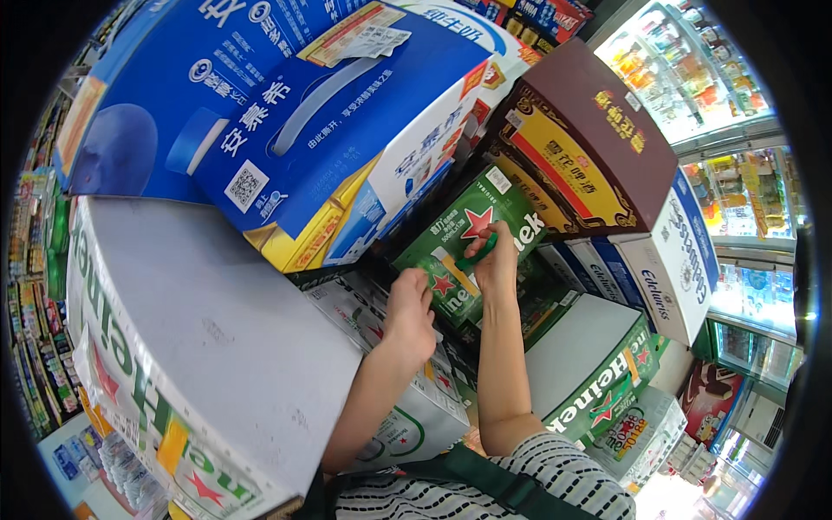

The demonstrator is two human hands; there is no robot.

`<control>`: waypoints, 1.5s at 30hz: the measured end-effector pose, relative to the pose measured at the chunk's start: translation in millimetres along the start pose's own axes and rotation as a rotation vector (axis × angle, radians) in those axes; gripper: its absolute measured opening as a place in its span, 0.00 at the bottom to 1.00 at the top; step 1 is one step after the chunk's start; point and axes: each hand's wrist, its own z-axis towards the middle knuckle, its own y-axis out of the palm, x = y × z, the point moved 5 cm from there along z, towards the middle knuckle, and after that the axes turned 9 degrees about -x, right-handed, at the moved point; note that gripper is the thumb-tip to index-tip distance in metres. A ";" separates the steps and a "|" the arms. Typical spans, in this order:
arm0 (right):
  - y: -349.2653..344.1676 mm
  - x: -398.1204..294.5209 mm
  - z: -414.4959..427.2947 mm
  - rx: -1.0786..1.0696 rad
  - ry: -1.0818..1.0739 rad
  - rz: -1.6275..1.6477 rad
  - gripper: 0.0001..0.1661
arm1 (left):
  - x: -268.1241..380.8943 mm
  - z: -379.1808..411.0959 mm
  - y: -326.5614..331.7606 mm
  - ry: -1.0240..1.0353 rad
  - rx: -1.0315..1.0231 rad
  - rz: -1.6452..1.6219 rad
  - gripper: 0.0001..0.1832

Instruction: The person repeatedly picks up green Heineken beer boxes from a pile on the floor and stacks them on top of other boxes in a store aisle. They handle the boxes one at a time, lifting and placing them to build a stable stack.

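A green Heineken beer carton (465, 214) lies in a gap between stacked boxes, its printed face towards me. My right hand (492, 257) is closed around the green carry strap on that face. Beside the carton's left edge, my left hand (411, 315) is half curled with its fingertips close to the cardboard; whether they touch it is unclear. Below my left forearm are silver-grey Heineken cartons (416, 416), partly hidden by the arm.
Blue milk-drink cartons (260, 84) are stacked at upper left, above a large grey-topped Heineken box (214, 312). Brown beer cartons (604, 123) and white Edelweiss cartons (656, 273) stand right. A grey-topped green Heineken carton (585, 351) is beside my right forearm. Lit fridges (754, 195) are beyond.
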 end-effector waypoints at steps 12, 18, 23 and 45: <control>-79.5 129.6 134.0 0.019 0.210 0.086 0.09 | -5.7 -4.0 2.3 -0.093 -0.143 0.106 0.37; -109.9 172.7 176.1 -0.013 0.325 0.055 0.08 | -7.6 -4.8 4.2 -0.129 -0.177 0.120 0.37; -105.5 183.6 179.9 0.016 0.367 0.191 0.08 | -8.4 -5.3 1.2 -0.123 -0.178 0.129 0.38; 42.0 -51.5 -233.6 -0.452 -0.683 -0.791 0.16 | -8.4 -100.1 29.1 0.229 -0.651 0.191 0.10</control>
